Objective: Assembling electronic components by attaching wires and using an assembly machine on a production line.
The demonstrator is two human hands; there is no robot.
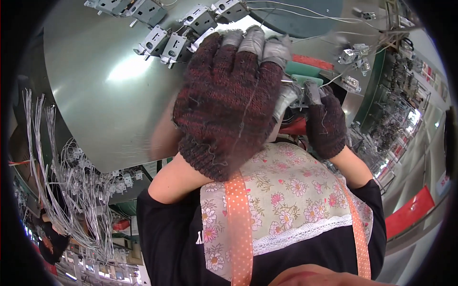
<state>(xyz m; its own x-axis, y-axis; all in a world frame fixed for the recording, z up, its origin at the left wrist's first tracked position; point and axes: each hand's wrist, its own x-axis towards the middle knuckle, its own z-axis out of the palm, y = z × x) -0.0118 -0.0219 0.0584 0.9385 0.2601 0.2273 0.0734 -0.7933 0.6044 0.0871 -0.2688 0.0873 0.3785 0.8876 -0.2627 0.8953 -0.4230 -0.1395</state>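
Observation:
My left hand (229, 95), in a dark red knit glove with grey tape round the fingertips, reaches over the metal work surface (95, 114). Its fingers are stretched out side by side, and its taped thumb points right. Just beyond and left of the fingertips stand several small silver metal housings (153, 40). My right hand (327, 121), gloved and taped alike, has its fingers bent close together beside a green block (305, 78). A small piece at its fingertips is too hidden to name. A thin pale wire (339, 76) runs from there up to the right.
A red bar (312, 62) lies behind the green block. Long pale wires (305, 12) cross the far side to metal parts (355, 57) at the right. Bundled silver wires (86, 205) hang at the left. Another person (52, 238) is at the lower left.

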